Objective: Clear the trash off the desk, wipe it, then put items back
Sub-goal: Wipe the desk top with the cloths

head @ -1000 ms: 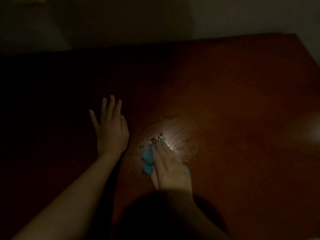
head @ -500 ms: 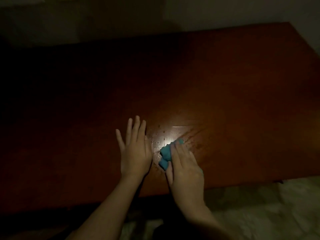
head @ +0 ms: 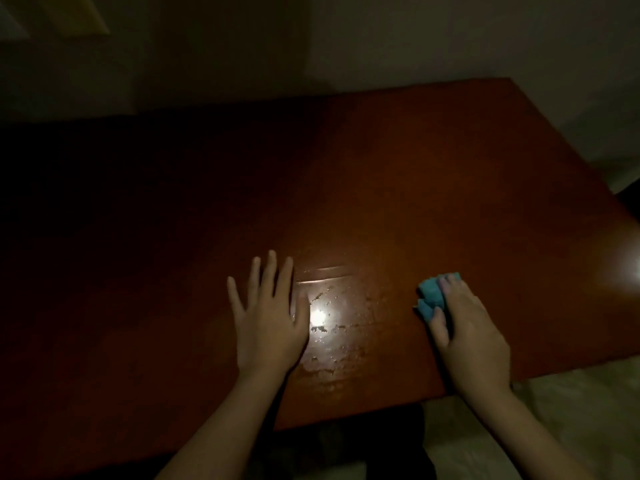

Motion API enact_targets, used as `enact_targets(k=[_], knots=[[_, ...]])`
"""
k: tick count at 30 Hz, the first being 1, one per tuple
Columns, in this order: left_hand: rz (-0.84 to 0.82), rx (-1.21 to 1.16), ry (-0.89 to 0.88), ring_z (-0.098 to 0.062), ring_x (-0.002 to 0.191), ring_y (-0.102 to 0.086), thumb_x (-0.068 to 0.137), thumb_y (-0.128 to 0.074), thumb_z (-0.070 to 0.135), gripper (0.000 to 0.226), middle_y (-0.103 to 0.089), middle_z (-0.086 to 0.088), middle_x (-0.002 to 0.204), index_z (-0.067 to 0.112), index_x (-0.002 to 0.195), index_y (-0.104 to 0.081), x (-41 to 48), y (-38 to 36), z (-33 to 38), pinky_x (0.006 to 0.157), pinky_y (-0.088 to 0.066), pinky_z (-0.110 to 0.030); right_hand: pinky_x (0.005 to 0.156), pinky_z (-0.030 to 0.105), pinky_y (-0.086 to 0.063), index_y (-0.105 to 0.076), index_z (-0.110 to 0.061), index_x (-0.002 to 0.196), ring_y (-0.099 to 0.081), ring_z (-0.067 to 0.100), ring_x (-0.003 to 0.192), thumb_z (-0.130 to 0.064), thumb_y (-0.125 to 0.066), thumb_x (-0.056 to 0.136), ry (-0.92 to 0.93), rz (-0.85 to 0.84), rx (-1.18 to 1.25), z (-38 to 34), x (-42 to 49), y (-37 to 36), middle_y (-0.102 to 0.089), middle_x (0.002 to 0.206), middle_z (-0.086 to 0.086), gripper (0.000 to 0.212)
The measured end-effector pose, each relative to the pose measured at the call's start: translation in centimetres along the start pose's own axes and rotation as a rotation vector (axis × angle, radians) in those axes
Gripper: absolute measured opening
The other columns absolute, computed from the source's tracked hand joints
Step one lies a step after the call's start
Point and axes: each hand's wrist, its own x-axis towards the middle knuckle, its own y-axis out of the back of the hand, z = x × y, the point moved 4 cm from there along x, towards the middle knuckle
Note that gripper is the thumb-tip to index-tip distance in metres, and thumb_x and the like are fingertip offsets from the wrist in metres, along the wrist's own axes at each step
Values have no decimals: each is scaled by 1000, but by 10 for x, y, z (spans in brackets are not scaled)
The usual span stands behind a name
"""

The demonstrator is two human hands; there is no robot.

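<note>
Cloth slides away from the left hand to lower right, pressed under the right hand, fingers straight. Left fingers lie spread flat on the counter; wiping likely moves rightward.

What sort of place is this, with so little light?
Probably a dim room in a home, though I cannot be sure. A reddish-brown wooden desk stands by a plain wall, pale floor shows past its near edge, and the right hand presses a blue cloth on it.
</note>
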Motion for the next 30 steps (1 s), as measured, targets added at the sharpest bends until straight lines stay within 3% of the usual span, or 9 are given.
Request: enact_targets(k=[7,11,14,20,23,26,28,30], knots=[[-25,41,18,-17,146,14,93,-10,60,68,3,2,160,28,153,-5,70,-26,63,117,12,-49,109,33,-32,-49,-11,136,-42,15,132,-14,-59,89,85,-21,-30,20,75,-5,-47,142,6,48],[3,44,90,-16,145,19,93,-9,61,70,12,1,159,27,152,4,101,-34,81,116,13,-50,106,39,-38,-52,-9,133,-46,20,130,-15,-58,90,42,39,1,19,129,-16,-50,139,8,44],[10,46,152,-16,146,16,93,-8,61,70,9,1,160,26,152,1,116,-37,90,117,10,-51,104,39,-37,-56,-6,129,-52,24,125,-20,-54,89,172,65,-41,-5,181,-35,-55,134,12,42],[42,88,259,-16,147,9,94,-13,58,68,-1,-2,161,23,152,-12,150,-34,85,117,8,-51,103,34,-38,-58,-4,125,-57,24,119,-18,-59,87,483,-48,5,-37,224,-55,-59,130,12,41],[50,81,251,-16,147,10,95,-14,57,67,-1,-2,161,23,152,-13,151,-36,87,117,11,-50,89,29,-52,-49,-9,134,-55,22,118,-19,-50,95,288,-83,2,24,242,-31,-51,138,8,41],[88,87,251,-17,147,8,95,-16,57,68,-4,-3,161,21,152,-16,153,-34,88,117,10,-50,93,47,-51,-43,-8,139,-49,26,125,-20,-41,96,20,-16,-9,79,235,-5,-47,141,11,44],[113,81,256,-18,148,5,95,-18,54,67,-7,-5,160,18,152,-19,153,-33,89,117,9,-51,89,47,-53,-45,-8,137,-52,27,121,-18,-46,94,-23,3,-25,75,211,-4,-50,138,10,44],[139,57,242,-18,148,3,96,-20,51,65,-11,-6,160,17,151,-22,147,-32,93,117,8,-51,85,45,-56,-51,-7,132,-56,28,117,-16,-57,89,71,-13,-42,51,172,-10,-55,133,11,44]])
